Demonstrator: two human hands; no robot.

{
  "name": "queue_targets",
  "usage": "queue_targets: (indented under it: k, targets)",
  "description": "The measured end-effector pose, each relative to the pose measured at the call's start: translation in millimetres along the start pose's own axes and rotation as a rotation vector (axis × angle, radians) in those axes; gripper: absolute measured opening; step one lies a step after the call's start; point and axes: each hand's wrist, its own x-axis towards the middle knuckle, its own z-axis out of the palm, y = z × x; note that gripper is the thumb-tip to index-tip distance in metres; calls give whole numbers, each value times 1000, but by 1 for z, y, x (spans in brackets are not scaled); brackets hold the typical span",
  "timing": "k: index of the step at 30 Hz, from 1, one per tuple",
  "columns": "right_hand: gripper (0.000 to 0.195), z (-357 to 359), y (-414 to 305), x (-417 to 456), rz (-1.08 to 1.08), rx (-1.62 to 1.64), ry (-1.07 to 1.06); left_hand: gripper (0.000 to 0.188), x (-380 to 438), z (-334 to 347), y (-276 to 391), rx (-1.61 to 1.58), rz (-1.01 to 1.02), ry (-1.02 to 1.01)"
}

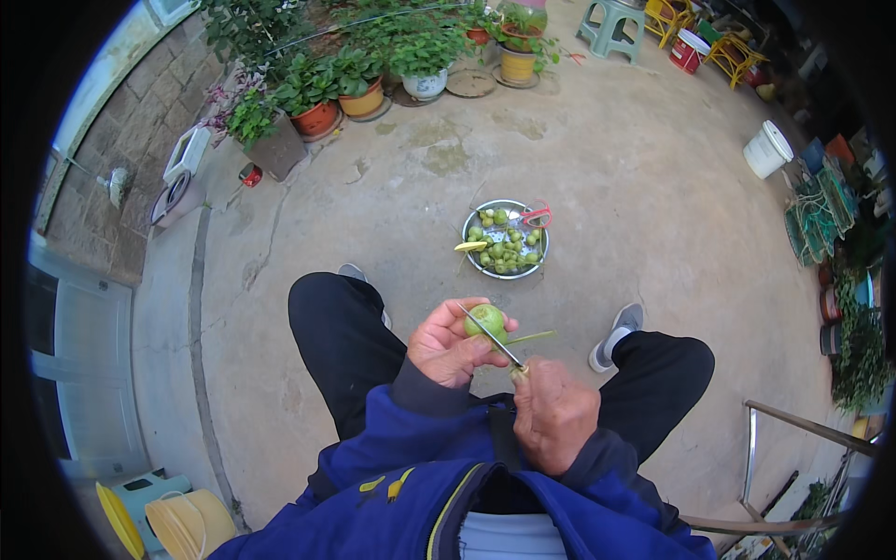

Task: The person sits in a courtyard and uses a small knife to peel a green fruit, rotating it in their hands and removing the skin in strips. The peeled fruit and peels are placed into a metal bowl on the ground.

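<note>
My left hand [448,343] holds a round green fruit [488,318] between thumb and fingers. A thin green stem [533,337] sticks out to the right beside it. My right hand [556,413] is closed around the handle of a small knife [498,344], whose narrow blade lies slantwise across the fruit. On the ground before me stands a round metal basin [509,276] with several green fruits [505,252] of different sizes and some stems in it. Red-handled scissors [537,214] rest on its right rim, and a yellow-handled tool [470,246] lies over its left rim.
Potted plants [315,119] line the far left. A green plastic stool [610,31] stands at the back, and a white bucket [768,149] at the right. A metal railing [805,423] is at the lower right. Buckets [190,525] sit by the lower left. Concrete ground [392,210] surrounds the basin.
</note>
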Motion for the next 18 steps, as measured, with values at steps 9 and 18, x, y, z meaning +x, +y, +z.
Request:
queue_targets:
  k: [9, 18]
  targets:
    - [12, 0, 7, 4, 93, -3, -18, 42, 3, 6, 6, -97, -43, 10]
    - [9, 2, 6, 2, 15, 5, -18, 51, 5, 0, 1, -110, -46, -48]
